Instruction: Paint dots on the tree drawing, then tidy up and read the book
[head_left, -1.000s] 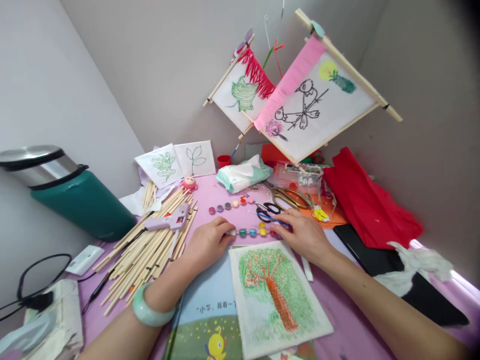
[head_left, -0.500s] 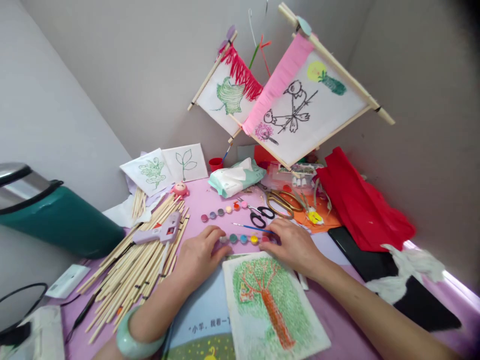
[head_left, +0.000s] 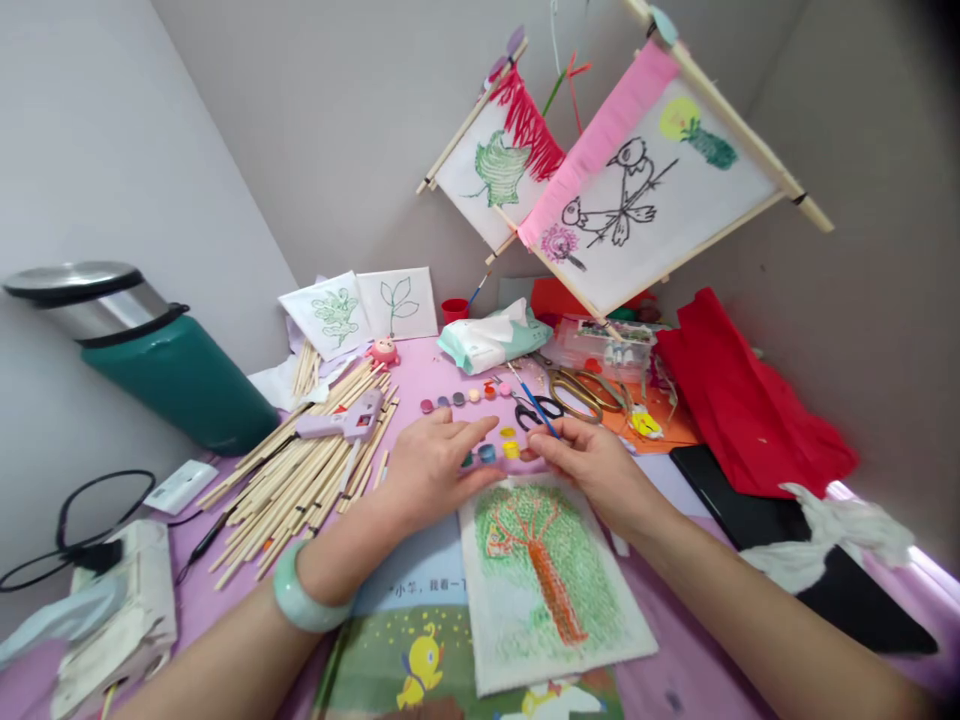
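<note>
My right hand [head_left: 600, 462] is closed around a thin blue paintbrush [head_left: 536, 402], which tilts up and to the left. Its fingertips are beside the right end of a strip of small paint pots [head_left: 488, 454]. In that strip the yellow pot [head_left: 511, 450] stands with its lid raised behind it. My left hand [head_left: 435, 462] reaches over the strip's left end with thumb and index finger stretched apart, hiding some pots. Just below both hands lies a white panel with a tree drawing [head_left: 555, 580], on top of an open picture book [head_left: 397, 640].
A second paint strip [head_left: 459, 399] lies behind, near scissors [head_left: 577, 393] and a wipes pack [head_left: 491, 340]. On the left are wooden sticks [head_left: 300, 490], a glue gun [head_left: 349, 420] and a green bottle [head_left: 180, 370]. Framed drawings [head_left: 645, 190] hang overhead; a phone [head_left: 720, 500] lies right.
My right hand has picked up the blue paintbrush. The yellow pot's lid has come open. My left hand has moved right over the strip, and the view has shifted slightly.
</note>
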